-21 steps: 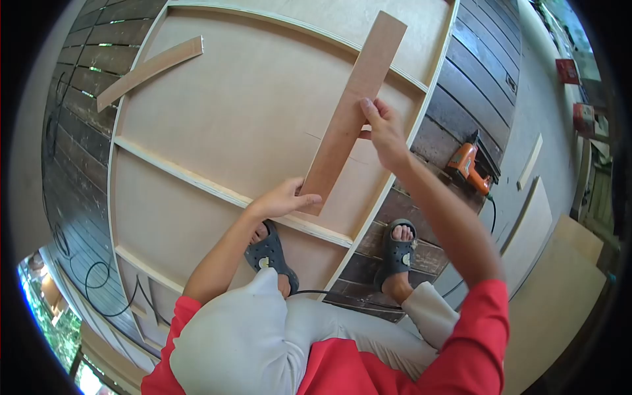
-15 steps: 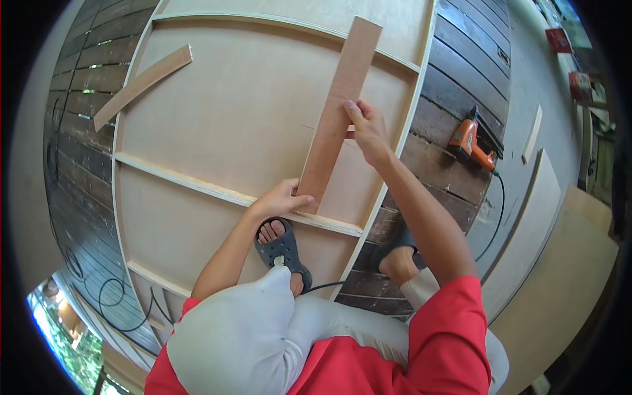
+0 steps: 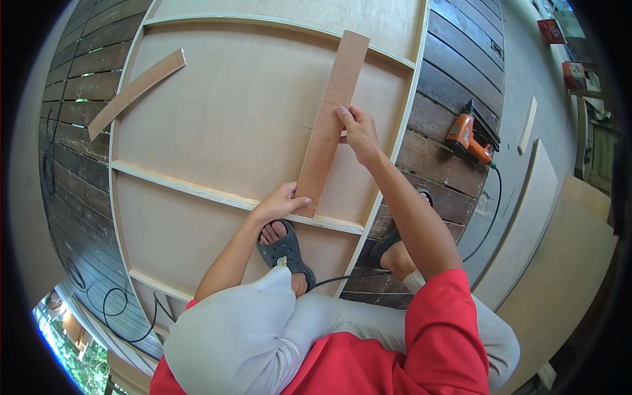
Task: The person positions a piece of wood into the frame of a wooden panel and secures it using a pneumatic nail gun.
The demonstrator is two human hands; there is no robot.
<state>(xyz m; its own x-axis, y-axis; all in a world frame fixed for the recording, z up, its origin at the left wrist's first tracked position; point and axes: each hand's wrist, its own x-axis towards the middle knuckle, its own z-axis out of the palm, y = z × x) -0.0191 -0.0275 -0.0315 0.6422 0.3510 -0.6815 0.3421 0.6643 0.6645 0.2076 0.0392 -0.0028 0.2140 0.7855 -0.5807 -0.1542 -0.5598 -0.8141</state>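
Note:
A flat wooden strip (image 3: 320,145) is held lengthwise over a framed plywood panel (image 3: 217,105). My left hand (image 3: 280,203) grips its near end, thumb on top, beside a crossbar (image 3: 191,187) of the frame. Farther up, my right hand (image 3: 361,135) pinches the strip's right edge, thumb on the face and fingers beneath. The strip's far end overlaps the far crossbar (image 3: 257,22) in view; whether it touches there I cannot tell. A second wooden strip (image 3: 138,92) lies across the panel's left edge.
An orange nail gun (image 3: 469,138) with a black hose lies on the dark plank floor (image 3: 438,161) at right. Plywood boards (image 3: 559,263) and a narrow offcut (image 3: 527,125) are beyond it. My clog-shod foot (image 3: 284,250) stands on the panel. A cable (image 3: 108,316) coils at left.
The held strip's far end has come down and nearer, toward the far crossbar. Both hands keep their hold on it. My right knee has swung outward, and the view has shifted slightly.

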